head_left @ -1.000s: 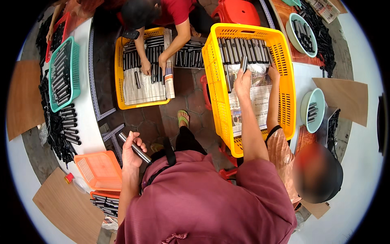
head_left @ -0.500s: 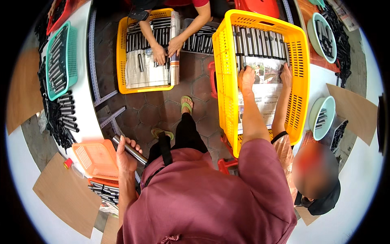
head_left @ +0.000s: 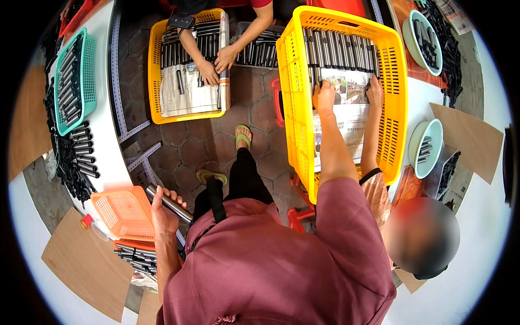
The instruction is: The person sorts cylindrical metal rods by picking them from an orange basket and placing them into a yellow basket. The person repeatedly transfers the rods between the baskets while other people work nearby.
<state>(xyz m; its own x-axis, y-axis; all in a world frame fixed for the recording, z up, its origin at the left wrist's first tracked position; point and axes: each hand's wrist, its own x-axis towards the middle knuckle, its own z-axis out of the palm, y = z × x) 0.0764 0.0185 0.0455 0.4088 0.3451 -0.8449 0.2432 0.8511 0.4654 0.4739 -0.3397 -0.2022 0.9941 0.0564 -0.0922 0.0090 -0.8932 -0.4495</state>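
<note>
My left hand [head_left: 167, 212] is closed around silver metal tubes [head_left: 176, 207], low on the left beside an orange basket; exactly how many it holds is hard to tell. Reaching into the large yellow crate [head_left: 403, 70], my right hand [head_left: 325, 98] grips the lower end of a dark-ended metal tube [head_left: 315, 77] at the crate's left side. A row of silver tubes with black ends [head_left: 338, 50] lies across the far part of that crate, above printed newspaper [head_left: 346, 124]. Just right of my hand, a co-worker's hand [head_left: 375, 92] touches the row's right end.
Ahead, another person's hands [head_left: 214, 67] work in a second yellow crate [head_left: 155, 81] of tubes. On the left table stand a teal basket [head_left: 91, 81] of tubes and an orange basket [head_left: 122, 211]. Pale green bowls [head_left: 420, 162] sit at right; a red stool [head_left: 298, 214] is below the crate.
The view has shifted slightly, so the crates sit a little higher and further left. My right hand stays at the left end of the tubes; my left hand keeps its hold.
</note>
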